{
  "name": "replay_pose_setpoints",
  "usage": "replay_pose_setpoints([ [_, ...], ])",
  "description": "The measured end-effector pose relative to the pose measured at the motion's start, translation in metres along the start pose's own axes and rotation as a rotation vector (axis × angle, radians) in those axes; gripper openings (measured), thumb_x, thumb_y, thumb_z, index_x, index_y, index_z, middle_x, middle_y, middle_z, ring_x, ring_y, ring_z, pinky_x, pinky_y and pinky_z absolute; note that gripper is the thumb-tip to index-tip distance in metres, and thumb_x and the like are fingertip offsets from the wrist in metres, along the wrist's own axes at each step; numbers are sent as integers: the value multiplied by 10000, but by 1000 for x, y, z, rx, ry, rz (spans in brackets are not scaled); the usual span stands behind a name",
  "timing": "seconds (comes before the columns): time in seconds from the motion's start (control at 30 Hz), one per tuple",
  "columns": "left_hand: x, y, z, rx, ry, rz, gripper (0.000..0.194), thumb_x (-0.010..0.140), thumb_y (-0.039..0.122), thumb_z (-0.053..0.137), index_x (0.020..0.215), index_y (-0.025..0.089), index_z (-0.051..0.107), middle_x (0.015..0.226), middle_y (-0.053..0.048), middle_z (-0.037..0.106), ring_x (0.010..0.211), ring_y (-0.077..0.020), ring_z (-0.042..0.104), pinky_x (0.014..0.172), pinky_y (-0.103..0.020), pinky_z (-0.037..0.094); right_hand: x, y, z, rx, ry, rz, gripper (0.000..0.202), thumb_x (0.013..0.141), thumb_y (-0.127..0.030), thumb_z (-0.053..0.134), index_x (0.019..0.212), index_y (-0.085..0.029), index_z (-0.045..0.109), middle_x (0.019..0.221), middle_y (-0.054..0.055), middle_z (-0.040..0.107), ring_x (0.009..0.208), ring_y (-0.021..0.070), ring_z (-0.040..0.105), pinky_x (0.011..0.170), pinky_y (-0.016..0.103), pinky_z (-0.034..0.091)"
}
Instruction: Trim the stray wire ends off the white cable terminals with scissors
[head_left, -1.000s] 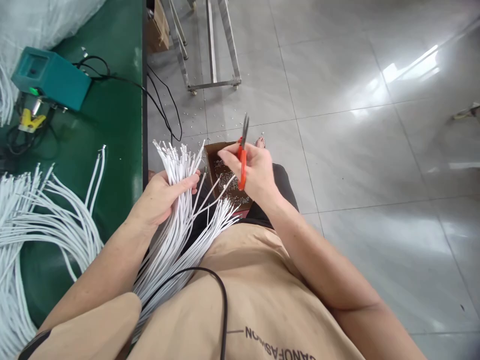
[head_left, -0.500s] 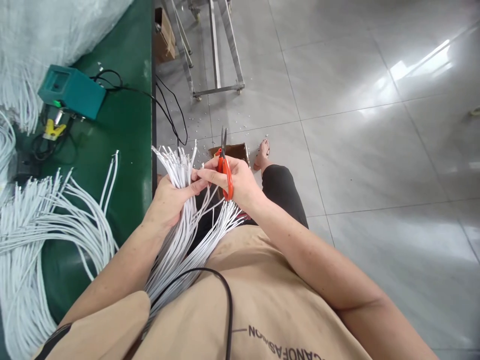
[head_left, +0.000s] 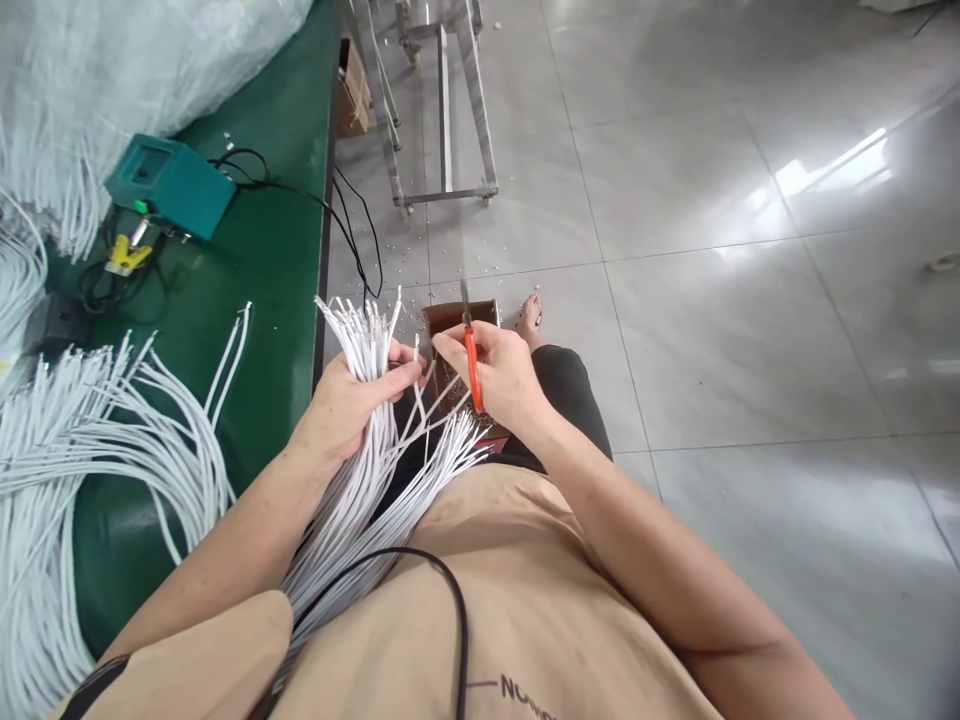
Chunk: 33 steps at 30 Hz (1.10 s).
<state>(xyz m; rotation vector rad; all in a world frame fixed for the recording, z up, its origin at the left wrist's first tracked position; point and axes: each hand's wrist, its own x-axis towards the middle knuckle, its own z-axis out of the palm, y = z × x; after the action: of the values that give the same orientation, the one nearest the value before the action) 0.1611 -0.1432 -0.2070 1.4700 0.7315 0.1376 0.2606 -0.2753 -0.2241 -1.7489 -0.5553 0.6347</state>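
Both hands are full: the left hand [head_left: 337, 400] clasps a bundle of white cables [head_left: 367, 350] just below their tips, and the right hand [head_left: 510, 375], just beside the bundle, grasps orange-handled scissors [head_left: 474, 372]. Below them sits an open cardboard box [head_left: 486, 312]. Dark lettering on the beige garment [head_left: 487, 560] shows "NO", the rest illegible. At left, a green desk [head_left: 277, 230] carries a teal device [head_left: 180, 190] and more white cables [head_left: 180, 430]. Beyond, a metal frame [head_left: 444, 120] stands on grey tiled floor [head_left: 697, 330].

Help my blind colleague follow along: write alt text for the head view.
Left hand grips a bundle of white cables; right hand holds red-handled scissors over a cardboard box. A green table bears more cables and a teal device.
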Motion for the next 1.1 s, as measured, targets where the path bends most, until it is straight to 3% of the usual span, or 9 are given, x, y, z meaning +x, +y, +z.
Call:
replay_pose_setpoints([
  [0.1, -1, 1, 0, 31, 32, 2, 258, 625, 281, 778, 811, 164, 643, 749, -20, 652, 651, -121, 585, 532, -214, 386, -1, 3, -6, -483, 6, -71, 275, 800, -382, 559, 639, -159, 576, 698, 20, 566, 600, 109, 470, 563, 256, 328],
  [0.23, -2, 1, 1, 60, 54, -10, 250, 616, 277, 773, 793, 165, 634, 754, -21, 661, 654, -129, 594, 542, -223, 400, -4, 2, -6, -716, -92, -88, 280, 816, -382, 532, 646, -165, 583, 693, 39, 589, 584, 122, 485, 556, 269, 296],
  [0.6, -1, -1, 2, 70, 75, 53, 215, 618, 234, 770, 771, 167, 635, 777, -10, 670, 666, -125, 604, 611, -230, 468, -4, -9, -9, -842, -205, -54, 310, 843, -388, 517, 639, -169, 597, 604, 59, 587, 547, 150, 517, 544, 292, 288],
  [0.9, -4, -3, 4, 75, 95, 66, 225, 641, 260, 770, 790, 164, 631, 755, -22, 690, 704, -163, 654, 743, -299, 525, -10, -6, -2, -877, -170, -66, 291, 857, -387, 499, 721, -160, 621, 755, 90, 647, 663, 191, 599, 550, 299, 314],
  [1.1, -5, -2, 2, 38, 36, 38, 206, 684, 228, 742, 804, 163, 588, 748, -29, 692, 662, -140, 643, 633, -249, 499, -8, 5, -6, -715, -143, -73, 258, 801, -361, 567, 658, -149, 598, 700, 63, 621, 616, 153, 549, 538, 274, 299],
])
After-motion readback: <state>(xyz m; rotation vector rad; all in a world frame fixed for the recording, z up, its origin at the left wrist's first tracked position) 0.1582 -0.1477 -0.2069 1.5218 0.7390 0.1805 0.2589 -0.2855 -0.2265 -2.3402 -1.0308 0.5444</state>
